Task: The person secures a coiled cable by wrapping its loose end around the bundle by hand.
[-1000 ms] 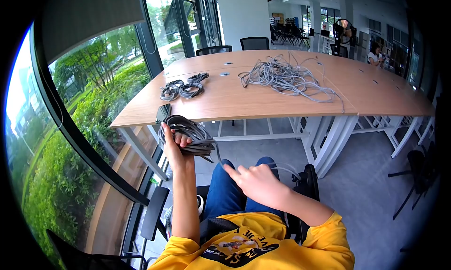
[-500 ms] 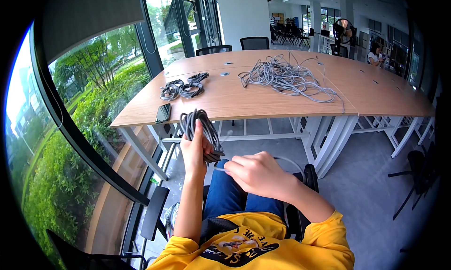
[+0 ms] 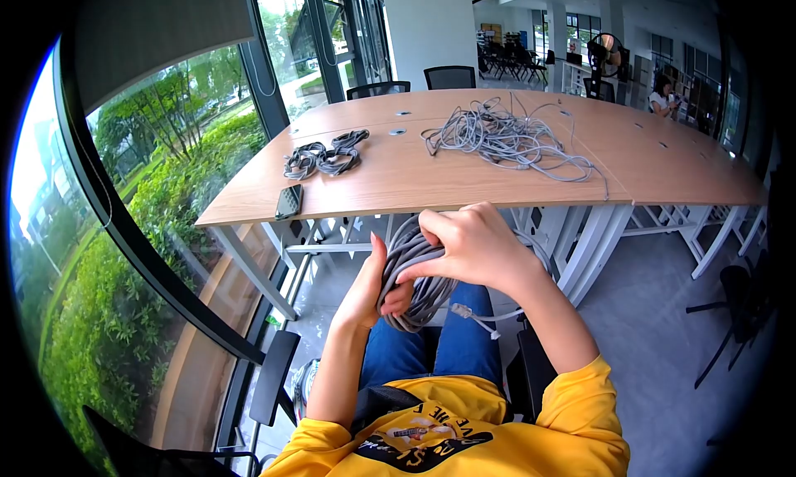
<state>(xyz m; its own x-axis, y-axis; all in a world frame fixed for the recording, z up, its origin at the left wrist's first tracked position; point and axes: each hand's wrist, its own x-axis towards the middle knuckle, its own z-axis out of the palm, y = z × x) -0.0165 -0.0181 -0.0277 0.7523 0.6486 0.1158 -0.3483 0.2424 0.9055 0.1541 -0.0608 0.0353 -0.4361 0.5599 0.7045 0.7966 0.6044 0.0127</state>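
Observation:
A coil of grey cable [image 3: 427, 299] is held over my lap, just off the table's front edge. My left hand [image 3: 373, 290] grips the coil's left side, fingers through the loop and thumb up. At the coil's upper right, my right hand [image 3: 468, 246] is closed on cable, thumb and fingers pinched together. A cable end with a clear plug [image 3: 462, 310] hangs below my right hand, and a strand curves out behind the right wrist.
On the wooden table [image 3: 373, 187] lie a loose tangle of grey cables [image 3: 506, 137], small bundled coils [image 3: 323, 155] and a phone [image 3: 289, 201]. Chairs [image 3: 450, 77] stand beyond. A person [image 3: 662, 99] is far right. Windows line the left.
The coil has moved right and turned to face me more broadly. My right hand has risen from beside the coil to its top, and the plug end has come into view.

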